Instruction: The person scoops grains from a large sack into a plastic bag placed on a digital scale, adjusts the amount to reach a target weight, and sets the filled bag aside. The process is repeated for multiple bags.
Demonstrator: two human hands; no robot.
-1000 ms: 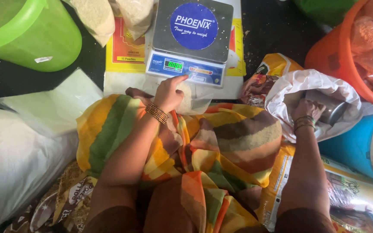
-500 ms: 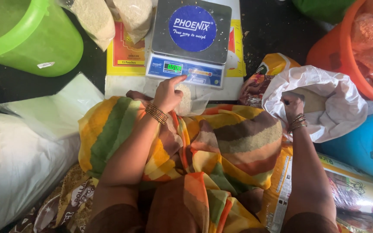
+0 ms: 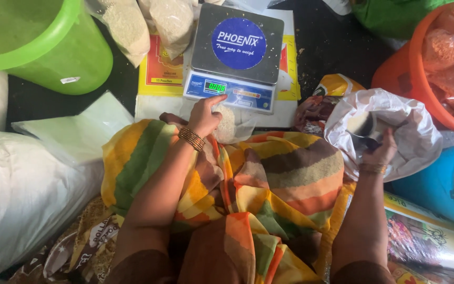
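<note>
Scale [image 3: 236, 57] boxy, steel | left hand [image 3: 205, 115] touching | right hand [image 3: 378, 153] in crinkly sack [image 3: 411, 131]

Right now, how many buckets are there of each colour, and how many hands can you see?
Green bucket: 1
Orange bucket: 1
Blue bucket: 1
Hands: 2, the left hand by the scale, the right hand in the white sack
Total: 5
</note>
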